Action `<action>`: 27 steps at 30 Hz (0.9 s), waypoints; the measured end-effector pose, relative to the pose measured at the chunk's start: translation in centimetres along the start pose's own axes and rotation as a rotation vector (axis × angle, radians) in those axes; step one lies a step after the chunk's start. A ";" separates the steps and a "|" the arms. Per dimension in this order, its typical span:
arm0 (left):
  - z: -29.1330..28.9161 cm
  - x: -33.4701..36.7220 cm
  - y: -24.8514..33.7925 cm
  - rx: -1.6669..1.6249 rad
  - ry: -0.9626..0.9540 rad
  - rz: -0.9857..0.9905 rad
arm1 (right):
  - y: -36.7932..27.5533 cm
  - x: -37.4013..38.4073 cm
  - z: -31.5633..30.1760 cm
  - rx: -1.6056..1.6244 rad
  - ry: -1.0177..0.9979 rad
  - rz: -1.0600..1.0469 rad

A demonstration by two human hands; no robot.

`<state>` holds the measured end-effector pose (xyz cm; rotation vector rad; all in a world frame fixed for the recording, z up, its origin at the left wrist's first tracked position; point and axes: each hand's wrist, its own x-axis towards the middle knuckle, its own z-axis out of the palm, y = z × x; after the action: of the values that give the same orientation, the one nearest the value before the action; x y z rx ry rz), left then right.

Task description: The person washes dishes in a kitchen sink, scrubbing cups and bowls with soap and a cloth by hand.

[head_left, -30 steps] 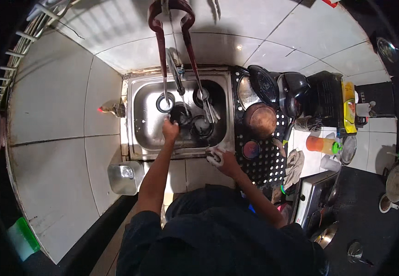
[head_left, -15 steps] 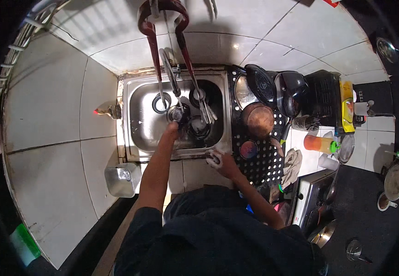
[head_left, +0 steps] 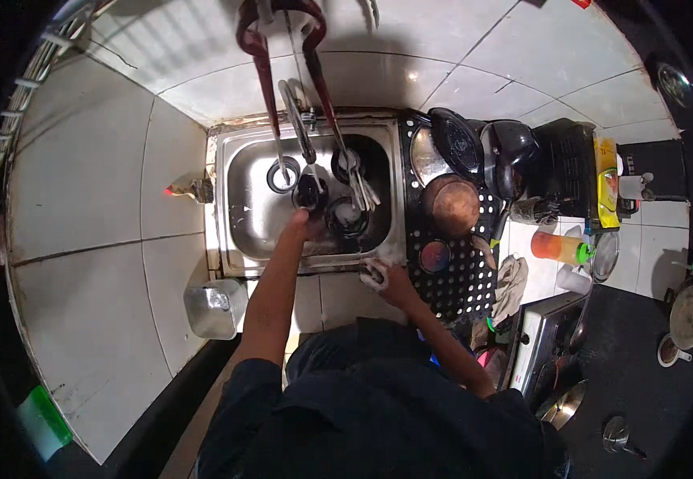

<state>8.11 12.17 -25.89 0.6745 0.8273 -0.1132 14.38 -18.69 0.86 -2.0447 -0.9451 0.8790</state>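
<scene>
My left hand (head_left: 307, 221) reaches into the steel sink (head_left: 243, 251) and closes on the near rim of a small dark round cup (head_left: 310, 194). The cup sits beneath the tap (head_left: 295, 120), with a thin stream falling toward it. Foam covers my right hand (head_left: 385, 279), which is closed by the sink's front right corner; what it grips, if anything, is hidden by suds. Just right of my left hand lies a dark bowl (head_left: 348, 217) with suds inside. Behind it is another dark round vessel (head_left: 345, 164), partly covered by pale utensils (head_left: 359, 185).
Right of the sink, a black perforated mat (head_left: 462, 279) carries a brown round pan (head_left: 451, 205), a small round dish (head_left: 433, 256) and dark lids (head_left: 455, 142). A metal container (head_left: 214, 309) stands at the front left. Long dark-red handles (head_left: 314, 68) hang over the sink.
The cup under the tap shows a dark inside now, where it looked pale and watery before. Both hands stay nearly in place; the whole view has shifted slightly.
</scene>
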 end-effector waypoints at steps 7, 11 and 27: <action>7.8 -9.1 2.1 -0.472 0.374 0.117 | 1.4 0.1 0.2 0.101 -0.097 0.120; 0.3 -11.7 -0.2 0.214 0.889 0.664 | 0.2 1.5 3.3 -0.048 -0.006 -0.279; 1.8 -16.2 3.3 0.351 0.483 0.324 | -5.4 6.0 3.9 -0.034 0.056 -0.207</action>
<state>-0.65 11.05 -11.79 1.1856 1.1598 0.2122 12.47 -10.01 1.54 -1.9470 -1.1243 0.6960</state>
